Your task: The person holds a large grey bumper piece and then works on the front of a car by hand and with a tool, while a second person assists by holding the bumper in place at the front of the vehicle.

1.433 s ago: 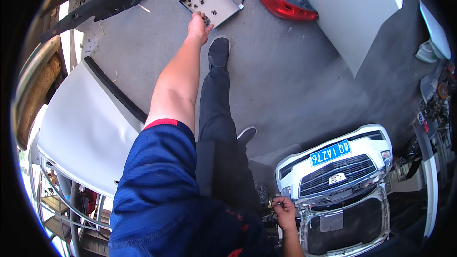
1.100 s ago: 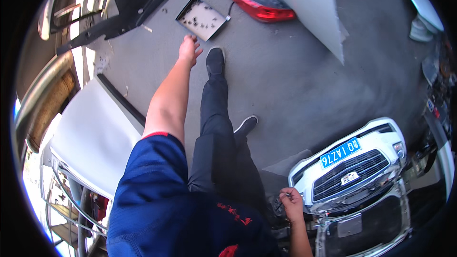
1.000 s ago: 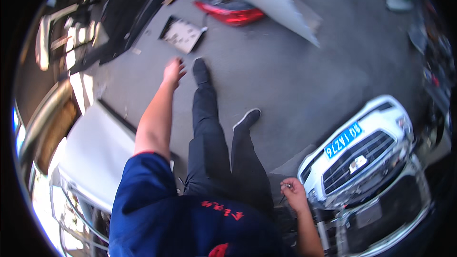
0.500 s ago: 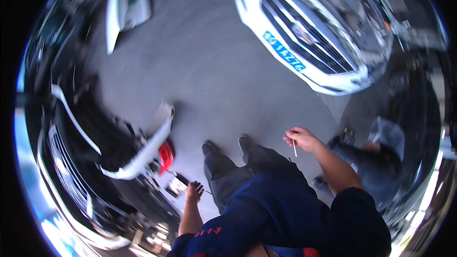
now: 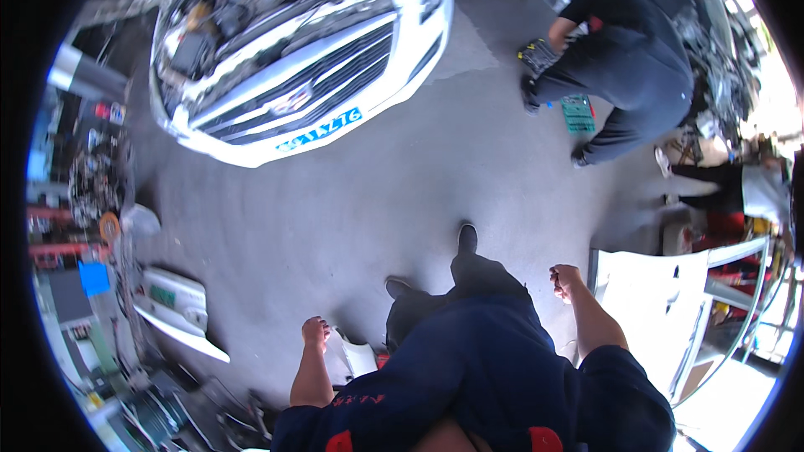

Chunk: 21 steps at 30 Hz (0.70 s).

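Observation:
My left hand (image 5: 316,332) hangs low at my left side, its fingers curled closed. A white curved car body part (image 5: 355,358) lies on the floor beyond it. My right hand (image 5: 565,281) is out at my right, also closed, with the knuckles outward; the fingers hide what they hold, if anything. A white car door panel (image 5: 651,301) stands to the right of that hand, apart from it. My shoes (image 5: 467,238) are on the grey floor between the two hands, one ahead of the other.
A white car (image 5: 306,88) with its engine bay uncovered stands ahead at left. At far right a person in dark clothes (image 5: 624,59) bends over a green tool case (image 5: 578,115). Another person (image 5: 762,192) is at the right rim. A white panel (image 5: 177,305) lies at left.
My view has turned right, so the white car now sits at left. Both hands have shifted; the thin pale stick in my right hand and the dark thing in my left no longer show.

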### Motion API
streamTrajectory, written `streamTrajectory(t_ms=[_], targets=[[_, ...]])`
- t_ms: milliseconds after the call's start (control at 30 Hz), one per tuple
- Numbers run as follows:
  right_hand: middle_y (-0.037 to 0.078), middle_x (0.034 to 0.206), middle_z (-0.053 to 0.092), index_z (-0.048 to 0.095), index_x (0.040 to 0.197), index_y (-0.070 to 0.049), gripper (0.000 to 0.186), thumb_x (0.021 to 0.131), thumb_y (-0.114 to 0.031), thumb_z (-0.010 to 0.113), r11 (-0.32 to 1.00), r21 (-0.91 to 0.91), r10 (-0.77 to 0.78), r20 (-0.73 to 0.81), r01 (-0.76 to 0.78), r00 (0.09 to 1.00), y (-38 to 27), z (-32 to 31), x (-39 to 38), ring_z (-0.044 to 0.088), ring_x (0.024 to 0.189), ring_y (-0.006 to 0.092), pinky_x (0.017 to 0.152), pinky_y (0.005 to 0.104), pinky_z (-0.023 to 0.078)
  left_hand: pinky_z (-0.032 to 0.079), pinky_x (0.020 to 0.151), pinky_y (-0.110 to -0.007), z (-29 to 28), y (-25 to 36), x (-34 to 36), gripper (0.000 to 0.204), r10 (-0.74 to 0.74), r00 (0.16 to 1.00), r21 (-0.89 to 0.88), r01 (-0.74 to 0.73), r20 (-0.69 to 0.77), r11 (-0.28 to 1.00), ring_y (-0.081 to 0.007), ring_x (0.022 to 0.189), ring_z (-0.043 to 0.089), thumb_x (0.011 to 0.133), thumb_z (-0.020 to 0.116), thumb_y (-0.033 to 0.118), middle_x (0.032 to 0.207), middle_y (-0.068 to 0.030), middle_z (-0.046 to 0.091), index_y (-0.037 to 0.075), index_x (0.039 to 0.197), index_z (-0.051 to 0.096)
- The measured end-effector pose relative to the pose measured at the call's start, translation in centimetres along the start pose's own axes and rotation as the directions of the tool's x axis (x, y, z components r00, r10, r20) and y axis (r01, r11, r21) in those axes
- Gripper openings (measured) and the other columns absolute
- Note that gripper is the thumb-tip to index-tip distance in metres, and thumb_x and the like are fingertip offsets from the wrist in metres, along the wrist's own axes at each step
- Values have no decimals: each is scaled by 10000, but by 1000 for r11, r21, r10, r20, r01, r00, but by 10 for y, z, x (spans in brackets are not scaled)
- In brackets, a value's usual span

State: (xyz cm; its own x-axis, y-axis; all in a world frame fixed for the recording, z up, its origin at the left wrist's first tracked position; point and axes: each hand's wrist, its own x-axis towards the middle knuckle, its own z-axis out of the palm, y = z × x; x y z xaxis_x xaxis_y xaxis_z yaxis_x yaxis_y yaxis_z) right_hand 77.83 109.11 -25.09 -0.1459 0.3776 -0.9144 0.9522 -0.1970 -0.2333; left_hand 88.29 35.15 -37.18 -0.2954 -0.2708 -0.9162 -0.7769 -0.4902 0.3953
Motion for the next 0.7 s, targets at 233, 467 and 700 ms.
streamTrajectory(t_ms=[233, 467, 700], targets=[[55, 596, 523, 604, 832, -81, 164, 898, -199, 511, 942, 335, -22, -40, 34, 999, -13, -37, 23, 351, 372, 119, 328, 285, 294, 395, 506, -221, 239, 122, -7, 118, 12, 858, 176, -119, 513, 977, -96, 651, 526, 946, 541, 248, 788, 25, 549, 154, 875, 538], [-6, 778, 506, 579, 1196, -181, 252, 1036, -361, 502, 751, 657, -426, 404, 68, 809, -180, -40, 0, 445, 598, 102, 538, 283, 422, 537, 702, -297, 457, 176, -76, 328, 146, 908, 396, -310, 394, 864, -167, 831, 656, 935, 585, 291, 979, -66, 677, 60, 1167, 606], [-1, 801, 523, 586, 1199, -97, 347, 1052, -344, 391, 636, 770, -539, 401, 46, 741, -311, -21, -54, 394, 603, 93, 543, 245, 349, 509, 667, -275, 558, 246, -61, 286, 122, 878, 491, -368, 462, 790, -131, 744, 618, 924, 566, 249, 888, -52, 648, 36, 1108, 621]])
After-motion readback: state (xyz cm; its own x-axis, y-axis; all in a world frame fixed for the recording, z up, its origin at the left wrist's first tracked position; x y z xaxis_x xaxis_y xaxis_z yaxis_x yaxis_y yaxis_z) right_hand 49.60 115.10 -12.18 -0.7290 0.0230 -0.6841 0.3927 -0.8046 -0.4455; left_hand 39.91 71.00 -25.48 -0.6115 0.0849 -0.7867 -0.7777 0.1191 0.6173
